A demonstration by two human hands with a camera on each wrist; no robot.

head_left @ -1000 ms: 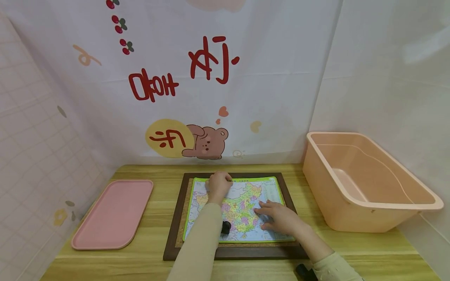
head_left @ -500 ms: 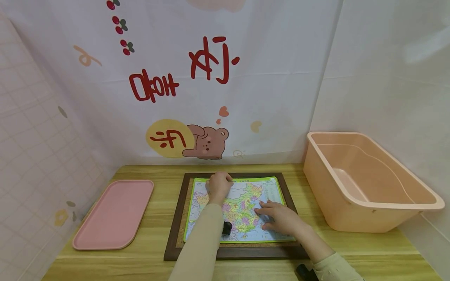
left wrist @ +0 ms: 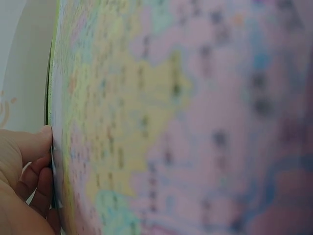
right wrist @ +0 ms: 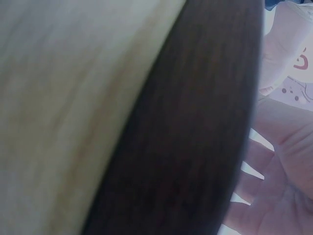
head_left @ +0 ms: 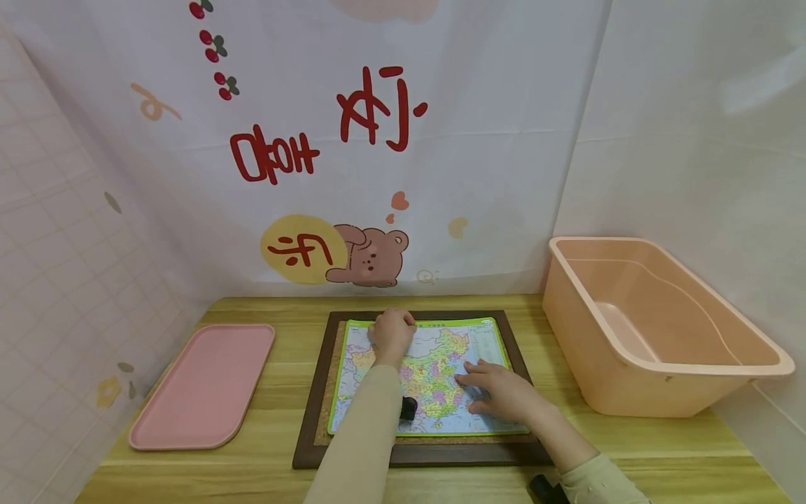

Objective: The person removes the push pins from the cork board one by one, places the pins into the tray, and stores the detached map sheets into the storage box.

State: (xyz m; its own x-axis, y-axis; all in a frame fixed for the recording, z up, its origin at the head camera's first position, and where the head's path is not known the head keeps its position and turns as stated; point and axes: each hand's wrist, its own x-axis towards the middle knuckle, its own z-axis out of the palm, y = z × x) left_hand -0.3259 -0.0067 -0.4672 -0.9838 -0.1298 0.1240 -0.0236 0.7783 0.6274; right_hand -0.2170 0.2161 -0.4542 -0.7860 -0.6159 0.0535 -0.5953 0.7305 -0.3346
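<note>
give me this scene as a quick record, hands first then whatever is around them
left hand: at the far edge of the map, fingers curled; whether it pinches anything is hidden
right hand: fingers spread over the map's right side
map: green-edged, lying on the corkboard
corkboard: dark-framed, on the wooden table
left of corkboard: pink tray
right of corkboard: peach basin
</note>
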